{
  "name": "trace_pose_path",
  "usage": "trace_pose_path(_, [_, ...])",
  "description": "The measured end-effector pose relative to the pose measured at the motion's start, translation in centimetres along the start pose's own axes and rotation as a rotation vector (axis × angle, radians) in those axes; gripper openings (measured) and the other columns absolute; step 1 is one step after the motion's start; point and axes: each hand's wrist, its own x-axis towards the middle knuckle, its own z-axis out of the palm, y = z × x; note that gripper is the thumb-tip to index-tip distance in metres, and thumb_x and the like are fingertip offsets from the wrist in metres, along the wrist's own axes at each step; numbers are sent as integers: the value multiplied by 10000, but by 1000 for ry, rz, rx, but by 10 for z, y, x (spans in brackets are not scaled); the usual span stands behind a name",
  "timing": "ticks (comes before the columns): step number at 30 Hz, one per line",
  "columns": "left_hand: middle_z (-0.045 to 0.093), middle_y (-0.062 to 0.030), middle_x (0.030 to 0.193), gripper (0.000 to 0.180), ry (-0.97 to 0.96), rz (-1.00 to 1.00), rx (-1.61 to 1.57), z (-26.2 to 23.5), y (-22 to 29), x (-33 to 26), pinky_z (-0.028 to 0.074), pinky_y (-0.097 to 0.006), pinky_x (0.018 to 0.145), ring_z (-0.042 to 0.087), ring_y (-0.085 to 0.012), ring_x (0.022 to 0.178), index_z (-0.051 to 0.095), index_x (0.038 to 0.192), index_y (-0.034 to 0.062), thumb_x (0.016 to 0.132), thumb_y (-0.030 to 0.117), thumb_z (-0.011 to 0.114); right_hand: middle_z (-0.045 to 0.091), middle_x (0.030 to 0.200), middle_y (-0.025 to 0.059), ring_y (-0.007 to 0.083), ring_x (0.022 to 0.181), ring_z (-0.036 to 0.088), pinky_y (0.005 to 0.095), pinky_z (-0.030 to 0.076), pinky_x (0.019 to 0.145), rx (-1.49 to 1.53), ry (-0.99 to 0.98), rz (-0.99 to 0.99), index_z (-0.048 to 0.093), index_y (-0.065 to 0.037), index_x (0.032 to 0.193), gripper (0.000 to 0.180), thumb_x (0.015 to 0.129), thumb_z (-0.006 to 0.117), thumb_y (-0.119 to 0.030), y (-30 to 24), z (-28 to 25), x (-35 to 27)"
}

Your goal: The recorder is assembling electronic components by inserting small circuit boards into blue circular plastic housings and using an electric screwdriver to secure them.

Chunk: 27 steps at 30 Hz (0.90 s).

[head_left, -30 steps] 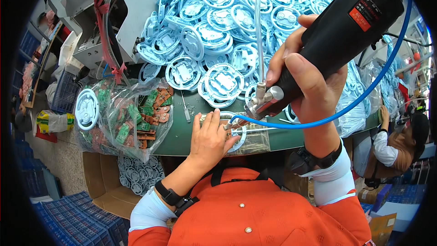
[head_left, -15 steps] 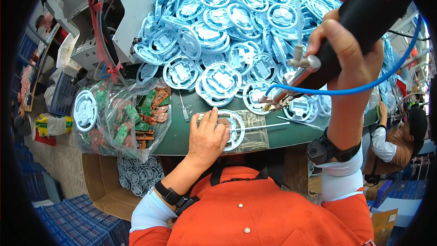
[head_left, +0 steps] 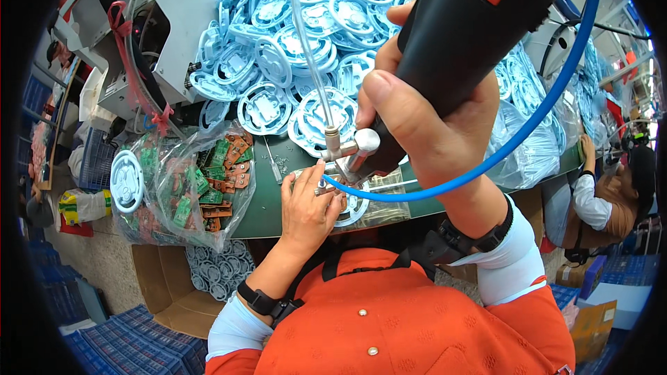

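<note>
My right hand (head_left: 434, 121) is wrapped round a black powered screwdriver (head_left: 465, 35) with a metal nozzle head and a blue air hose (head_left: 486, 167). The nozzle end is right beside the fingers of my left hand (head_left: 306, 208). Those fingers lie stretched out over a light-blue round plastic part (head_left: 357, 208) on the green table (head_left: 267, 215). The nozzle and my right hand hide much of this part, and the tool's tip contact cannot be made out. A clear tube (head_left: 306, 42) runs up from the nozzle.
Light-blue plastic parts (head_left: 264, 107) are heaped behind my hands. At left, a clear bag holds green and brown circuit boards (head_left: 215, 170), with another round part (head_left: 127, 182) on it. A small hand screwdriver (head_left: 277, 172) and loose screws lie nearby. A person (head_left: 601, 198) sits at right.
My right hand has brought the powered screwdriver left and down, from the right side over to the fingers of my left hand. My left hand stays on the round part.
</note>
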Motion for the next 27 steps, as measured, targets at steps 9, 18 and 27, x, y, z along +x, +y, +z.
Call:
trace_pose_path(9, [590, -239, 1331, 152, 5, -13, 18, 2, -1, -3, 355, -556, 1028, 560, -332, 1225, 691, 882, 50, 785, 151, 750, 608, 767, 74, 157, 625, 642, 293, 531, 607, -142, -30, 18, 485, 65, 1252, 441, 853, 662, 3, 1, 1, 4])
trace_pose_path(18, [600, -236, 1309, 153, -7, -13, 1, 1, -1, -3, 370, -551, 1007, 569, -345, 1200, 675, 899, 51, 793, 136, 744, 615, 758, 77, 149, 620, 642, 286, 523, 600, 254, -1, -12, 499, 63, 1220, 401, 853, 657, 24, 15, 9, 6])
trace_pose_path(27, [602, -236, 1302, 168, -14, -12, 8, 1, -1, -3, 367, -550, 1020, 565, -350, 1206, 686, 914, 46, 788, 139, 748, 616, 776, 73, 144, 627, 639, 282, 522, 594, 92, 3, 56, 497, 55, 1211, 403, 845, 662, 17, 9, 8, 6])
